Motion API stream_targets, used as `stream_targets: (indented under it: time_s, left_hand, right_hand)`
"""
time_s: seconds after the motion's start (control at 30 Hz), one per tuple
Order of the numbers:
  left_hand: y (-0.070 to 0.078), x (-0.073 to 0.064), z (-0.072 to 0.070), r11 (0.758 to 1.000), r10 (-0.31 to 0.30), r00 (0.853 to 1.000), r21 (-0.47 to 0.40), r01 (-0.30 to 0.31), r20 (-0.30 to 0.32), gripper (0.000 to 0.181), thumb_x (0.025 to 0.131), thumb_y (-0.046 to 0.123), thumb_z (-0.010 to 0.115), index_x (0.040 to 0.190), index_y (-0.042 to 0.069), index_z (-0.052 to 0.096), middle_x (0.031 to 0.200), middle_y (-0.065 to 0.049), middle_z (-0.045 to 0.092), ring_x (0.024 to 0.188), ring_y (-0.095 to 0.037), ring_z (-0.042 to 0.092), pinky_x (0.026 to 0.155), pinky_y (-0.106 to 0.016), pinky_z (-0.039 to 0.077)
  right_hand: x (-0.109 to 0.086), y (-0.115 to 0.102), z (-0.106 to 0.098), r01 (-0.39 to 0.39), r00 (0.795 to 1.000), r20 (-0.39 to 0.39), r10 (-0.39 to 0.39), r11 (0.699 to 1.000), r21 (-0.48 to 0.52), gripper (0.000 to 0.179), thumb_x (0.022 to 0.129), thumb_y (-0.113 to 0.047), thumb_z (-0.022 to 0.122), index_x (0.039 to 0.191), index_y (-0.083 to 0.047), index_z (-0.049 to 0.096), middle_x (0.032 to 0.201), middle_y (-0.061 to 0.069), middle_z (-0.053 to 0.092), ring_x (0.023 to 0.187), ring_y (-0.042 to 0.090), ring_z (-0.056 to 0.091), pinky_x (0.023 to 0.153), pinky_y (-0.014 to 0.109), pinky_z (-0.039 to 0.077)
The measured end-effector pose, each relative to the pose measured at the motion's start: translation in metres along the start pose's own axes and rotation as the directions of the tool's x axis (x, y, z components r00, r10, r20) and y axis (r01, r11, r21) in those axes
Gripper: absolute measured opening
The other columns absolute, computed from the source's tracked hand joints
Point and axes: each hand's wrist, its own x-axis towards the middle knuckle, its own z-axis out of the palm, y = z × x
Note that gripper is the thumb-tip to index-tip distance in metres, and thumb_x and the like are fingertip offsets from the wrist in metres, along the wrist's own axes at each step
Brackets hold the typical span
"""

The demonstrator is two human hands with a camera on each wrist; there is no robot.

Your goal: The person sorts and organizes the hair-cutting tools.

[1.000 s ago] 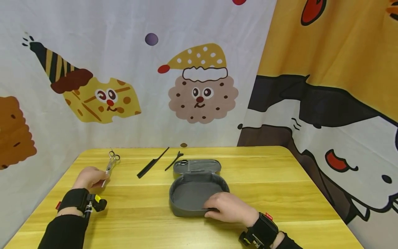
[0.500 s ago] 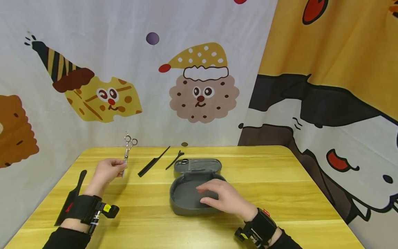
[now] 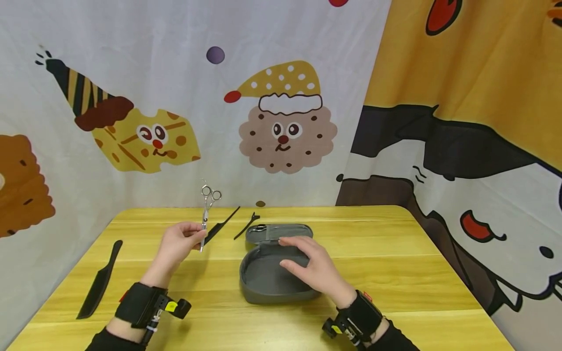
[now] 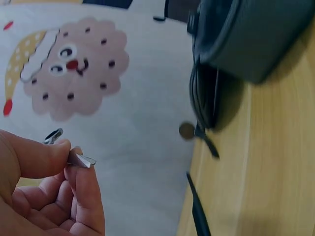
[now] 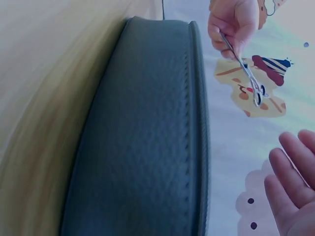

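My left hand (image 3: 180,243) pinches a pair of silver hairdressing scissors (image 3: 205,214) by the blades, finger rings upward, raised above the table left of the case. In the left wrist view the blade tips (image 4: 81,160) poke out between thumb and fingertips. A grey zippered case (image 3: 281,295) lies unfolded, its lid flap (image 3: 290,233) toward the back with a small metal-ringed item (image 3: 260,228) in it. Over the case's right side hovers my right hand (image 3: 318,268), fingers extended and holding nothing. The right wrist view shows the case's stitched side wall (image 5: 142,128) close up.
A wide black comb (image 3: 101,282) lies at the table's left. Behind the left hand is a black tail comb (image 3: 224,224), partly covered, with a black hair clip (image 3: 248,225) beside it. A printed curtain (image 3: 373,58) hangs beyond the table's back edge.
The left hand has lifted the scissors and carried them right, uncovering the wide comb. My right hand has let go of the case's front rim and risen above it.
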Motion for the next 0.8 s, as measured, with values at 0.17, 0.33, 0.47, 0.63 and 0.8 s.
stream_targets:
  time_s: [0.17,0.33,0.47,0.63,0.8]
  left_hand:
    - [0.01,-0.006,0.017,1.0,0.03,1.0,-0.004,-0.03,-0.008,0.022,0.094,0.006,0.066,0.11,-0.01,0.065,0.092,-0.014,0.067,0.077,-0.018,0.063,0.068,-0.025,0.056]
    - [0.021,-0.013,0.034,0.999,0.037,0.999,-0.031,-0.037,0.0,0.019,0.094,0.007,0.067,0.107,-0.007,0.066,0.091,-0.012,0.067,0.078,-0.019,0.063,0.071,-0.029,0.057]
    - [0.028,-0.017,0.05,0.997,0.052,0.999,-0.059,-0.052,0.001,0.014,0.092,0.005,0.069,0.103,-0.005,0.067,0.09,-0.013,0.068,0.077,-0.02,0.063,0.071,-0.031,0.057]
    - [0.032,-0.021,0.067,0.993,0.091,0.996,-0.076,-0.091,0.005,0.01,0.09,0.003,0.071,0.098,-0.003,0.068,0.086,-0.012,0.067,0.073,-0.019,0.063,0.066,-0.029,0.057]
    - [0.034,-0.027,0.079,0.987,0.133,0.991,-0.093,-0.132,0.009,0.01,0.089,0.002,0.072,0.097,-0.003,0.069,0.084,-0.011,0.068,0.07,-0.019,0.063,0.065,-0.034,0.057]
  right_hand:
    - [0.006,-0.004,0.004,-0.033,0.999,-0.01,0.033,0.999,0.029,0.053,0.089,-0.021,0.076,0.139,-0.015,0.058,0.134,-0.001,0.06,0.126,0.02,0.052,0.103,0.042,0.044]
    - [0.012,-0.013,0.006,-0.08,0.997,0.002,0.08,0.993,0.084,0.055,0.09,-0.019,0.075,0.141,-0.013,0.054,0.138,0.002,0.057,0.128,0.022,0.05,0.105,0.044,0.042]
    - [0.016,-0.016,0.01,-0.11,0.994,0.004,0.11,0.984,0.14,0.057,0.092,-0.018,0.073,0.144,-0.014,0.05,0.141,0.003,0.055,0.13,0.022,0.049,0.106,0.046,0.04]
    - [0.02,-0.012,0.016,-0.148,0.988,-0.003,0.151,0.972,0.183,0.06,0.093,-0.02,0.072,0.146,-0.014,0.047,0.142,0.001,0.055,0.131,0.02,0.049,0.104,0.052,0.04]
    - [0.026,-0.012,0.018,-0.169,0.984,-0.023,0.179,0.957,0.237,0.058,0.094,-0.018,0.071,0.146,-0.009,0.047,0.141,0.004,0.055,0.13,0.022,0.05,0.105,0.053,0.04]
